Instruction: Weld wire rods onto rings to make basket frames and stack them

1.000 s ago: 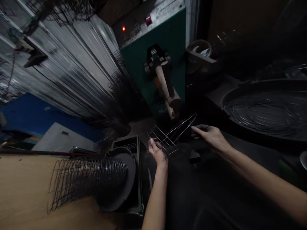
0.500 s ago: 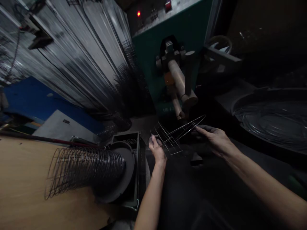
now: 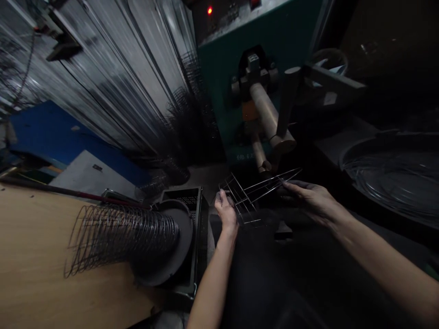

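A thin wire frame (image 3: pixel 255 192) of crossed rods is held between both hands, just below the machine. My left hand (image 3: pixel 225 211) is closed on its left end. My right hand (image 3: pixel 308 198) pinches the long rods at its right side. Above the frame, two pale cylindrical arms (image 3: pixel 270 121) stick out of a green machine (image 3: pixel 260 41) with a red light lit on top.
A stack of round wire grilles (image 3: pixel 116 235) lies on its side on a wooden table (image 3: pixel 30 269), against a grey disc in a dark crate (image 3: pixel 192 228). A large round tray of wire (image 3: pixel 394 173) sits at the right. Corrugated metal wall at the left.
Both hands have lifted the wire frame a little closer to the machine's arms. The view has tilted, so the machine sits further right and larger.
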A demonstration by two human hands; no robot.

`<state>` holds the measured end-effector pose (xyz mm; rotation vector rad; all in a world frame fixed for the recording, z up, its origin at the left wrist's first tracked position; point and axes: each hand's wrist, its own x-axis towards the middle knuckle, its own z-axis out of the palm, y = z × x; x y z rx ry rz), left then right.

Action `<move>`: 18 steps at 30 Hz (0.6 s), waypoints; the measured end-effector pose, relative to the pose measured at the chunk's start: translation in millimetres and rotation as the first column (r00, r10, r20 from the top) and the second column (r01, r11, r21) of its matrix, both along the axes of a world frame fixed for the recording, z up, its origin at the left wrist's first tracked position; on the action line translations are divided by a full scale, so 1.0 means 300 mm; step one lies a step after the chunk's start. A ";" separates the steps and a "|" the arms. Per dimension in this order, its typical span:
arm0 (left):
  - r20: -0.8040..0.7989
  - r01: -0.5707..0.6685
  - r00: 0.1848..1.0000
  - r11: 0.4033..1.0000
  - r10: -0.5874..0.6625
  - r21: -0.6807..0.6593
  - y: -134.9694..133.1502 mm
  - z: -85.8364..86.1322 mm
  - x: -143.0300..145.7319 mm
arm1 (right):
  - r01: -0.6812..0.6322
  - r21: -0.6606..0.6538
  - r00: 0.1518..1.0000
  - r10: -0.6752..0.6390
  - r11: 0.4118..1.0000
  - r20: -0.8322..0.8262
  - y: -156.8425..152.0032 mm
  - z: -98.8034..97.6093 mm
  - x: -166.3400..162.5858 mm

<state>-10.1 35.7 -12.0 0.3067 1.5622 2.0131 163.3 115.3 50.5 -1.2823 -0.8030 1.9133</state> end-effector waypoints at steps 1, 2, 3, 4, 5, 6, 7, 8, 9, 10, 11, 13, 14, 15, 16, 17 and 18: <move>0.002 0.000 1.000 1.000 0.000 0.000 0.002 0.000 -0.001 | -0.003 -0.002 1.000 0.003 1.000 -0.003 0.003 0.000 -0.002; 0.007 0.001 1.000 1.000 -0.001 0.001 0.004 0.000 -0.001 | 0.001 -0.009 1.000 -0.001 1.000 -0.006 0.005 0.002 -0.005; 0.014 0.003 1.000 1.000 -0.003 0.001 0.005 -0.001 -0.002 | 0.010 -0.020 1.000 -0.010 1.000 -0.008 0.006 0.006 -0.009; 0.022 0.005 1.000 1.000 -0.005 0.000 0.007 -0.002 -0.003 | 0.024 -0.035 1.000 -0.025 0.999 -0.008 0.007 0.012 -0.013; 0.029 0.009 1.000 1.000 -0.009 -0.001 0.009 -0.004 -0.004 | 0.040 -0.053 0.999 -0.041 0.998 -0.009 0.006 0.019 -0.018; 0.036 0.011 0.999 1.000 -0.011 -0.002 0.011 -0.005 -0.005 | 0.054 -0.070 0.998 -0.055 0.996 -0.012 0.005 0.027 -0.022; 0.042 0.008 0.999 1.000 -0.008 -0.003 0.013 -0.005 -0.006 | 0.064 -0.086 0.998 -0.065 0.994 -0.016 0.003 0.035 -0.025; 0.045 0.003 0.999 1.000 -0.003 -0.004 0.014 -0.005 -0.007 | 0.071 -0.098 0.997 -0.074 0.993 -0.022 0.002 0.042 -0.028; 0.046 -0.001 0.999 1.000 0.001 -0.004 0.016 -0.004 -0.007 | 0.076 -0.107 0.997 -0.079 0.991 -0.025 0.001 0.048 -0.029; 0.043 -0.001 0.999 1.000 0.001 -0.004 0.017 -0.002 -0.008 | 0.078 -0.112 0.996 -0.081 0.991 -0.025 0.001 0.052 -0.030; 0.038 0.000 0.999 1.000 0.000 -0.005 0.018 0.000 -0.007 | 0.078 -0.114 0.996 -0.082 0.990 -0.022 0.002 0.054 -0.031; 0.027 0.008 1.000 1.000 -0.008 -0.004 0.021 0.004 -0.006 | 0.077 -0.108 0.997 -0.079 0.991 -0.010 0.004 0.054 -0.031; 0.025 0.012 1.000 1.000 -0.012 -0.003 0.022 0.006 -0.006 | 0.075 -0.101 0.997 -0.076 0.992 -0.004 0.006 0.054 -0.031; 0.027 0.014 1.000 1.000 -0.014 -0.004 0.024 0.008 -0.006 | 0.074 -0.094 0.997 -0.075 0.993 0.002 0.007 0.054 -0.031; 0.030 0.015 0.999 1.000 -0.015 -0.007 0.026 0.008 -0.005 | 0.072 -0.087 0.997 -0.072 0.994 0.003 0.009 0.054 -0.032; 0.030 0.015 0.999 1.000 -0.015 -0.011 0.028 0.009 -0.005 | 0.073 -0.086 0.997 -0.072 0.994 0.006 0.010 0.055 -0.032; 0.026 0.015 1.000 1.000 -0.015 -0.014 0.030 0.010 -0.006 | 0.074 -0.091 0.997 -0.073 0.993 0.008 0.011 0.058 -0.033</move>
